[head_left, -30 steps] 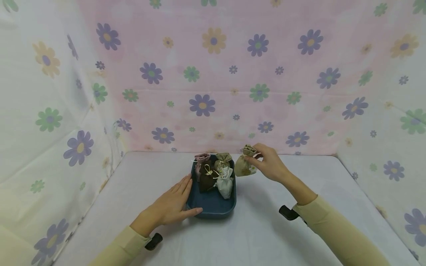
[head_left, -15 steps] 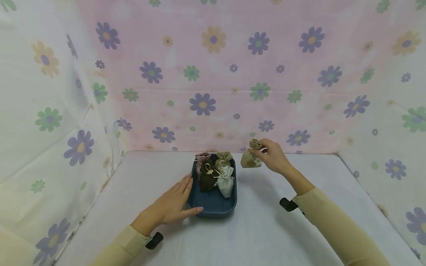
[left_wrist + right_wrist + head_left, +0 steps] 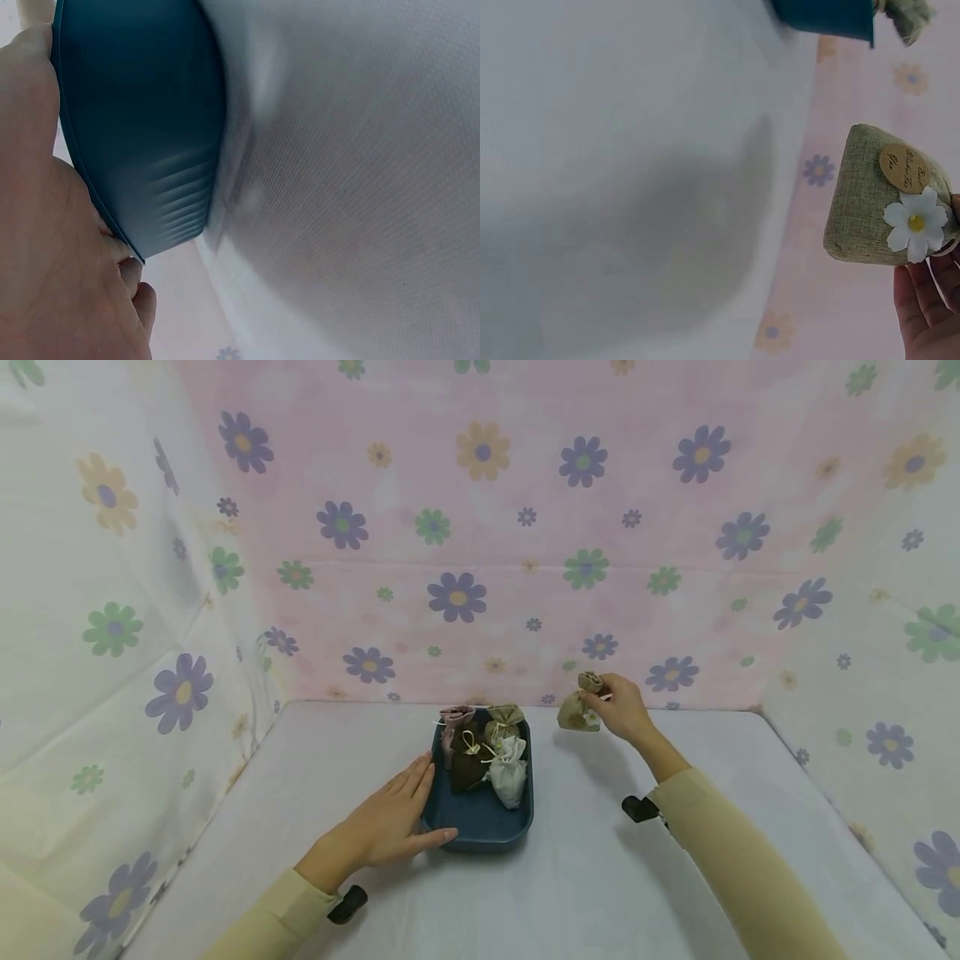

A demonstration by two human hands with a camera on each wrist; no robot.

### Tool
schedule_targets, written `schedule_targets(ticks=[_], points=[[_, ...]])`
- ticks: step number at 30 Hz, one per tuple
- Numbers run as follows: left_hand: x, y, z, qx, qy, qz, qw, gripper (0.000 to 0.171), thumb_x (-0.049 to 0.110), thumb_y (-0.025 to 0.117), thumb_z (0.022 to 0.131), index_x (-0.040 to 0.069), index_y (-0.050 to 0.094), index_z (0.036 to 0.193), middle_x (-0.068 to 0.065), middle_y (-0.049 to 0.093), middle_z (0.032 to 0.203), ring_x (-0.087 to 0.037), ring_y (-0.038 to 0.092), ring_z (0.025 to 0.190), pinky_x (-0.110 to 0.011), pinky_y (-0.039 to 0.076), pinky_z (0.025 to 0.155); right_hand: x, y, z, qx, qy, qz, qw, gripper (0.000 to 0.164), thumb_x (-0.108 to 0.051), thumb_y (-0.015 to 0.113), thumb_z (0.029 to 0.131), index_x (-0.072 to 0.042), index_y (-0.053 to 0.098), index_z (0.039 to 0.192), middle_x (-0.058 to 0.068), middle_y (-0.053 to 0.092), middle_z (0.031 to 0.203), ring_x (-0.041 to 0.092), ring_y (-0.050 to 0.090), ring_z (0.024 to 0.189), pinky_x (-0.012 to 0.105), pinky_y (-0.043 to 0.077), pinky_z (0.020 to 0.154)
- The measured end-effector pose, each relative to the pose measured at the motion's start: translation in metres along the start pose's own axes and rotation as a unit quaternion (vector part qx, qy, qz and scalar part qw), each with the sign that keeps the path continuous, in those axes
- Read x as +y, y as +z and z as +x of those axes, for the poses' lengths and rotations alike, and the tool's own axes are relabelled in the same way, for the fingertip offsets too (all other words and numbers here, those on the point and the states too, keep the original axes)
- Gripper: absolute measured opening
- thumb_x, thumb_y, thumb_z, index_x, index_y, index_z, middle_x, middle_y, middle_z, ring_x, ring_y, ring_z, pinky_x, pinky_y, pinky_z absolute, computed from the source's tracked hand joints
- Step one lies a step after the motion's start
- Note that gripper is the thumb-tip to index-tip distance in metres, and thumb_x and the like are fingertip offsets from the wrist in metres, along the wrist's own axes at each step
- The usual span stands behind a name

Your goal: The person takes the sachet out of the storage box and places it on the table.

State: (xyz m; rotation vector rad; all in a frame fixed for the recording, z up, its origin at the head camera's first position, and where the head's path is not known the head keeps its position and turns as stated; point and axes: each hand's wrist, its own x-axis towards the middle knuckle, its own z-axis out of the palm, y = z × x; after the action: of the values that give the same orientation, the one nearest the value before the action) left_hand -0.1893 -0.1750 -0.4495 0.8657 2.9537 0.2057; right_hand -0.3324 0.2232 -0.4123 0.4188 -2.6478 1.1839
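My right hand (image 3: 624,708) pinches a green drawstring pouch (image 3: 579,712) by its gathered neck, held up to the right of the dark blue bin. In the right wrist view, this pouch (image 3: 881,199) bears a white fabric flower (image 3: 916,223) and a round tan label with writing. My left hand (image 3: 386,818) lies with straight fingers along the left rim of the blue bin (image 3: 480,835), thumb over its near left corner. Inside sit a pink pouch (image 3: 456,718), a dark brown pouch (image 3: 467,768), another green pouch (image 3: 504,722) and a white pouch (image 3: 507,779), grouped toward the far end.
A white cloth (image 3: 570,893) covers the table. Flower-printed sheets hang at the back (image 3: 495,527) and both sides. Black wrist-worn devices (image 3: 347,905) show at both cuffs.
My right hand has carried the green pouch to the right and slightly away, farther from the bin. The left hand and the pouches in the bin have stayed put.
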Motion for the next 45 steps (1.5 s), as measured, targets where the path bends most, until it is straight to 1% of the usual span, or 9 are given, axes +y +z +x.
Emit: schedule_targets(ticks=[7,11,15,18,21,27,31,36,45], points=[[-0.001,0.000,0.001,0.011,0.004,-0.001,0.9999,0.110,0.082,0.035,0.095,-0.005,0.017,0.161,-0.019,0.003,0.171,-0.034,0.008,0.158,-0.051,0.021,0.124,0.022,0.015,0.006,0.014,0.020,-0.011,1.000,0.022,-0.014,0.063,0.102,0.008,0.064,0.106,0.026,0.064,0.110,0.041,0.061,0.105,0.052,0.053,0.087],[-0.001,0.002,0.002,0.007,0.003,0.000,1.0000,0.112,0.083,0.033,0.094,-0.004,0.016,0.161,-0.019,0.003,0.171,-0.033,0.008,0.158,-0.050,0.020,0.125,0.033,0.023,0.001,-0.003,0.017,-0.032,0.999,0.021,-0.010,0.063,0.102,0.010,0.063,0.105,0.026,0.063,0.108,0.041,0.061,0.102,0.050,0.053,0.084],[0.000,0.002,0.001,-0.001,0.000,-0.001,1.0000,0.113,0.085,0.031,0.093,-0.004,0.015,0.161,-0.018,0.002,0.171,-0.033,0.007,0.158,-0.050,0.019,0.125,0.038,0.026,-0.005,-0.015,0.025,-0.036,0.999,0.023,-0.010,0.062,0.103,0.011,0.062,0.111,0.028,0.061,0.112,0.042,0.060,0.107,0.052,0.053,0.088],[0.000,0.002,0.000,-0.001,-0.003,0.002,1.0000,0.114,0.085,0.031,0.093,-0.004,0.015,0.161,-0.018,0.001,0.171,-0.033,0.007,0.158,-0.050,0.019,0.125,0.038,0.026,-0.007,-0.023,0.029,-0.027,0.999,0.026,-0.013,0.061,0.104,0.010,0.061,0.116,0.029,0.059,0.119,0.044,0.057,0.114,0.055,0.051,0.095],[-0.001,0.002,0.000,-0.004,-0.007,0.006,1.0000,0.114,0.085,0.030,0.092,-0.003,0.015,0.162,-0.017,0.000,0.171,-0.032,0.006,0.158,-0.049,0.018,0.125,0.036,0.022,-0.009,-0.030,0.018,-0.024,0.999,0.028,-0.013,0.061,0.104,0.011,0.060,0.119,0.031,0.057,0.124,0.046,0.055,0.117,0.058,0.048,0.098],[-0.001,0.002,0.000,-0.006,-0.007,0.008,0.9999,0.114,0.086,0.029,0.092,-0.003,0.014,0.162,-0.017,0.000,0.171,-0.031,0.006,0.158,-0.049,0.018,0.125,0.036,0.016,-0.017,-0.041,-0.011,-0.038,0.998,0.041,-0.011,0.061,0.102,0.016,0.053,0.131,0.037,0.051,0.131,0.052,0.053,0.118,0.062,0.046,0.099],[-0.001,0.002,0.001,-0.006,-0.007,0.010,0.9999,0.114,0.086,0.028,0.092,-0.004,0.014,0.162,-0.018,0.000,0.171,-0.032,0.006,0.158,-0.049,0.018,0.125,0.037,0.011,-0.026,-0.050,-0.002,-0.046,0.998,0.052,-0.018,0.061,0.103,0.014,0.047,0.141,0.036,0.046,0.139,0.052,0.053,0.120,0.062,0.047,0.099],[-0.001,0.003,0.001,-0.004,-0.008,0.008,0.9999,0.114,0.086,0.029,0.092,-0.003,0.014,0.162,-0.017,0.000,0.171,-0.031,0.006,0.158,-0.048,0.018,0.126,0.034,0.003,-0.036,-0.050,-0.004,-0.045,0.998,0.052,-0.020,0.062,0.103,0.011,0.048,0.142,0.033,0.047,0.140,0.051,0.053,0.122,0.062,0.048,0.098],[0.000,0.002,0.000,0.006,-0.002,0.003,1.0000,0.113,0.084,0.032,0.093,-0.004,0.015,0.161,-0.019,0.003,0.171,-0.033,0.008,0.158,-0.050,0.021,0.125,0.026,-0.007,-0.049,-0.054,-0.017,-0.036,0.998,0.048,-0.015,0.064,0.101,0.010,0.050,0.140,0.030,0.050,0.139,0.049,0.053,0.124,0.059,0.049,0.099]])
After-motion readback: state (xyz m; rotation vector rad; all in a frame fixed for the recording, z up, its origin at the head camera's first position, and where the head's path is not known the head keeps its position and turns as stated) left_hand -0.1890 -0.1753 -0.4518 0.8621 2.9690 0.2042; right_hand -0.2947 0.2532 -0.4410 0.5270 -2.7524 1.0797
